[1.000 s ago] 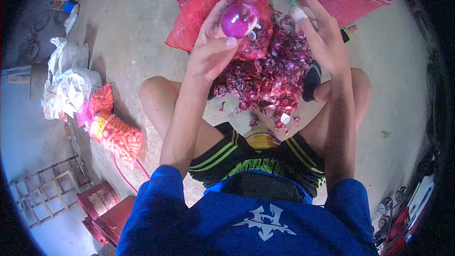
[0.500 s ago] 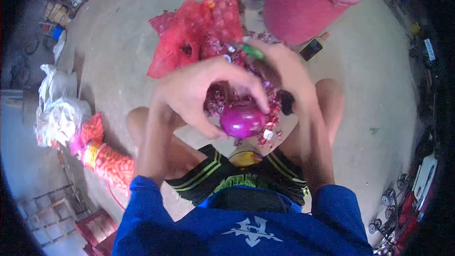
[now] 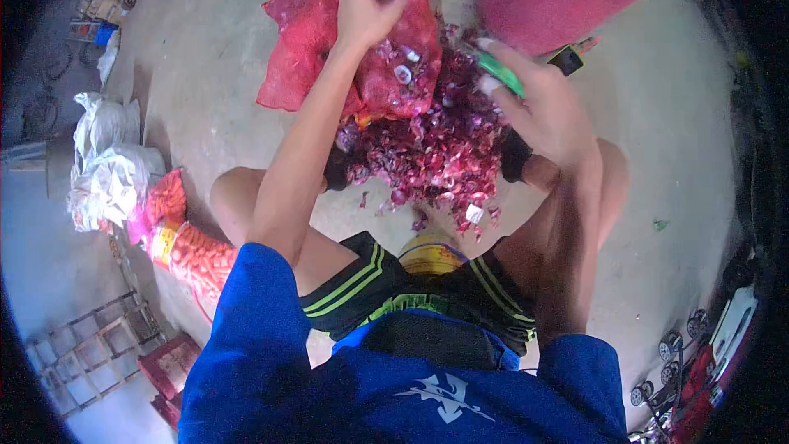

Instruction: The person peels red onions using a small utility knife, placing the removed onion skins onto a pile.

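Observation:
My left hand [image 3: 370, 12] reaches over the red mesh sack of onions [image 3: 399, 29], its fingers curled at the sack's far side. A dark, blurred patch shows between those fingers, and I cannot make out what it is. In my right hand [image 3: 546, 107] is a small knife with a green handle [image 3: 500, 74], held above the right edge of a heap of onion skins [image 3: 427, 156]. The knife's blade is blurred. Pale cut pieces lie on the sack's near part.
A large dark-pink bucket [image 3: 551, 4] stands at the back right, with a phone [image 3: 565, 60] on the floor by it. Filled orange mesh bags [image 3: 197, 255] and white sacks [image 3: 115, 177] sit at left. A wheeled frame [image 3: 694, 370] is at lower right.
My left hand has moved forward from my lap to the sack, and the shiny purple onion it held is out of sight. My right hand has shifted right with the knife.

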`<state>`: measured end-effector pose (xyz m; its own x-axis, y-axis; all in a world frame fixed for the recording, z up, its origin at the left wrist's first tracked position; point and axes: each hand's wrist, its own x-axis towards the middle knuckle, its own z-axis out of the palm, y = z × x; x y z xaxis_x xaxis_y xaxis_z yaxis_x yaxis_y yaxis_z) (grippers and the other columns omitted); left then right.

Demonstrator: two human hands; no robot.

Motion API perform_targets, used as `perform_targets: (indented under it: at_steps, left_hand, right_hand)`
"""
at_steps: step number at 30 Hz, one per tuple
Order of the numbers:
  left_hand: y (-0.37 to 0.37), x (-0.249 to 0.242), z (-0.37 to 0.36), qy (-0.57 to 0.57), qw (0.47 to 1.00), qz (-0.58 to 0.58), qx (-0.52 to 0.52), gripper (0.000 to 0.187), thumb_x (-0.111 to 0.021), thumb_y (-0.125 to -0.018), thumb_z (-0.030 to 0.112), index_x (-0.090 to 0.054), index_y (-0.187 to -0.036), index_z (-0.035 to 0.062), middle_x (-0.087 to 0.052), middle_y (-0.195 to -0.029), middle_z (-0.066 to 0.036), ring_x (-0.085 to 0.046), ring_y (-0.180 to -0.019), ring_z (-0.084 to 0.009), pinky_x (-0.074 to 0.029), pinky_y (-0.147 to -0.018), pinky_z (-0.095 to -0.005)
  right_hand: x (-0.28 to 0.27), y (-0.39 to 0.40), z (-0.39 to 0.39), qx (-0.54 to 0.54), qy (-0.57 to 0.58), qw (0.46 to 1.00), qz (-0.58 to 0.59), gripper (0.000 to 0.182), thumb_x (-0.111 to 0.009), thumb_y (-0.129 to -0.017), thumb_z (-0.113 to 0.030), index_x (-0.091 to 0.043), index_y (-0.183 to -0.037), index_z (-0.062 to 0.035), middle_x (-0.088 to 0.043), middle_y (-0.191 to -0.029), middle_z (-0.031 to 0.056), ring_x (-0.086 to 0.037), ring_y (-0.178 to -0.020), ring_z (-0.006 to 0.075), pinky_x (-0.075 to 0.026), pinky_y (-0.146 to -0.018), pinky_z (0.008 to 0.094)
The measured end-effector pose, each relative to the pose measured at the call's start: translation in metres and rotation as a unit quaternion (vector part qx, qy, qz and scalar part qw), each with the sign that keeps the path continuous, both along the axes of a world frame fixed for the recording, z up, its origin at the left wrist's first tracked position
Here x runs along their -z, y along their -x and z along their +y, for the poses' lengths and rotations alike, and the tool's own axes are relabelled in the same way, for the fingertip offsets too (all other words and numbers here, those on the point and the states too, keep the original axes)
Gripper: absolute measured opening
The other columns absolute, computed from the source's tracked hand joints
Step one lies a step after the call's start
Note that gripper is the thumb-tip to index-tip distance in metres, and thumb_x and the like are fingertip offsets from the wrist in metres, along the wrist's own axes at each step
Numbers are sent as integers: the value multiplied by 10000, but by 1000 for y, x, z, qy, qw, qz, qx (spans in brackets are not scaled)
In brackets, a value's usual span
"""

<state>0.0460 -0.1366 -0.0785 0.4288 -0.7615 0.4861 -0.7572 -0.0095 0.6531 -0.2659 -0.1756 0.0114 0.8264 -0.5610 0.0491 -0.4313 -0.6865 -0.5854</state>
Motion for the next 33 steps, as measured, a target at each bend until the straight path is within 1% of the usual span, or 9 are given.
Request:
perform_targets:
  at_steps: [5,9,13,14,16,20,22,25,33]
  left_hand:
    - [-39,144,94,-321,943,-36,-79,380,-765,-850,174,-744,-1220,94,-764,-1155,-160,-738,-1086,-325,-571,-962,-430]
    - [-45,139,124,-256,965,-46,-28,281,-749,-841,149,-716,-1101,47,-691,-1144,-200,-648,-1155,-381,-501,-1003,-486]
    - [-75,125,121,-1,950,-232,-210,265,-707,-866,159,-703,-1094,25,-691,-1005,-164,-683,-902,-326,-524,-765,-445]
    - [-101,158,129,-74,968,-4,-241,247,-665,-884,158,-713,-1087,27,-706,-957,-152,-675,-838,-294,-518,-727,-437]
    - [-111,152,119,-293,853,336,-272,290,-541,-910,167,-743,-1056,20,-740,-853,-141,-686,-745,-235,-531,-689,-433]
    - [-132,173,74,-343,837,411,-119,320,-556,-910,208,-750,-1043,-8,-756,-907,-175,-729,-789,-295,-581,-732,-430]
    - [-159,191,46,-474,851,-143,-175,319,-585,-925,237,-772,-1036,5,-770,-960,-182,-747,-835,-330,-608,-808,-450]
    - [-216,243,30,-409,835,-349,-119,277,-606,-931,246,-800,-969,51,-777,-1001,-171,-749,-897,-354,-607,-881,-470]
    - [-260,247,21,-506,788,-286,-205,249,-633,-929,246,-773,-1018,60,-771,-1040,-164,-748,-973,-336,-582,-944,-467]
  right_hand:
    - [3,9,-5,-32,26,998,-51,443,-682,-973,-266,-621,-1381,-105,-722,-1061,243,-675,-1032,475,-538,-871,506]
    - [3,9,-13,-17,-80,996,-22,450,-697,-968,-186,-609,-1399,-93,-723,-1106,248,-686,-1039,469,-547,-887,482]
    - [5,7,-23,16,-118,992,-50,485,-721,-939,-57,-601,-1409,-65,-725,-1119,257,-735,-997,423,-563,-877,428]
    - [6,7,-23,4,-111,991,-74,498,-717,-942,-57,-595,-1424,-72,-726,-1094,257,-737,-981,423,-563,-867,432]
    - [3,5,-25,-11,-103,990,-101,511,-714,-944,-56,-589,-1439,-79,-727,-1070,257,-739,-966,423,-562,-857,435]
    - [-7,-3,-17,0,-139,988,60,518,-682,-979,-147,-564,-1482,-108,-720,-1018,257,-725,-949,447,-558,-827,449]
    - [-3,-8,-21,-10,-170,983,67,524,-680,-985,-212,-563,-1492,-150,-730,-1045,237,-722,-969,452,-562,-818,449]
    - [-5,-12,-22,14,-105,984,141,545,-709,-953,-178,-577,-1482,-174,-742,-1094,213,-726,-995,436,-567,-823,456]
    - [-9,-38,-32,117,-154,956,222,627,-755,-859,-106,-605,-1461,-203,-760,-1179,146,-749,-1033,368,-584,-830,429]
